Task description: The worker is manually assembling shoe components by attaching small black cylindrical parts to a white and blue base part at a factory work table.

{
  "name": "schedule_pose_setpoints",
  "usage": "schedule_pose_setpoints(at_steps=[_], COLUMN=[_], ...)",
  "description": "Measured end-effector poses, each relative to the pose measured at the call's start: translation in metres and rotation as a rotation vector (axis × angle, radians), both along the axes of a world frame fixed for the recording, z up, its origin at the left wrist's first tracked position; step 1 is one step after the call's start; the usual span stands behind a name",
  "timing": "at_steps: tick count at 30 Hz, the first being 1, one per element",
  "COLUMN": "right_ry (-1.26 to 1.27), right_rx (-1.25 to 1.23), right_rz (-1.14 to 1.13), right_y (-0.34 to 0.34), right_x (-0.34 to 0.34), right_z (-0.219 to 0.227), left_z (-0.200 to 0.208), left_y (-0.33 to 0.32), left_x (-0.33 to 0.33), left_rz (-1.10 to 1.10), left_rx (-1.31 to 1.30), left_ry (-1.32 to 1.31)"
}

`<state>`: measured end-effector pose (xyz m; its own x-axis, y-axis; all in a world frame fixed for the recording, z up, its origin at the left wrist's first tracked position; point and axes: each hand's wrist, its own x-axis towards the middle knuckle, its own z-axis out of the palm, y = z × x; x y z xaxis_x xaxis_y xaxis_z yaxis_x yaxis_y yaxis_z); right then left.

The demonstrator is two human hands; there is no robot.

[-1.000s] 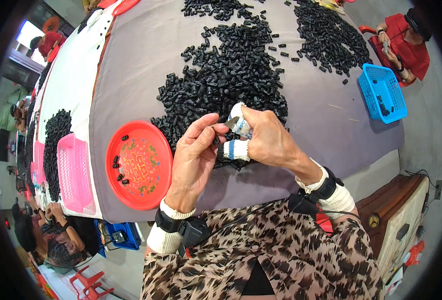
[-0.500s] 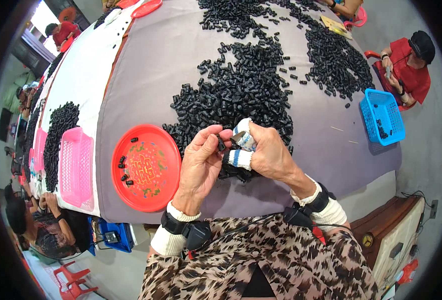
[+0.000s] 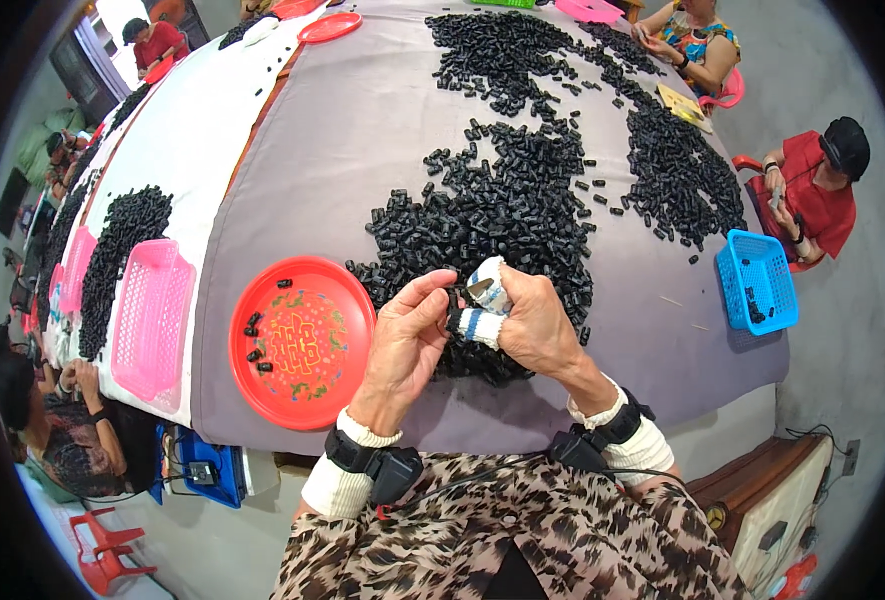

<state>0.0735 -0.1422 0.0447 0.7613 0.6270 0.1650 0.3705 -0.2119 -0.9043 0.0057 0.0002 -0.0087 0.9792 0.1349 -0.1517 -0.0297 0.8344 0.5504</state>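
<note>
In front of the heap of small black plastic parts, my two hands meet close together. My left hand pinches one small black part between thumb and fingers. My right hand, with white-and-blue cloth wraps on its thumb and finger, is closed on a small knife. Its short metal blade shows beside the black part; the handle is hidden in the hand. To the left, a round red plastic tray holds several black parts near its left side.
Pink baskets stand at the left beside another black heap. At the right are a blue basket, a further heap and a person in red. Two thin sticks lie on the grey tablecloth.
The whole view has shifted slightly, so the table sits lower in it. My hands stay together, with the black part and the knife still held; the left fingers have shifted a little.
</note>
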Motion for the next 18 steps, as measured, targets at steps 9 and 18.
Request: schedule_pose_setpoints(at_steps=[9,18], right_ry=[-0.007,0.087], right_rx=[-0.037,-0.022], right_rz=[0.055,0.004], right_y=[0.004,-0.012], right_x=[0.011,0.025], right_z=[-0.004,-0.027], left_z=[0.003,-0.007], left_y=[0.006,0.019], left_x=[0.001,0.000], left_rz=[-0.088,-0.054], left_rx=[0.101,0.069], left_ry=[0.044,0.073])
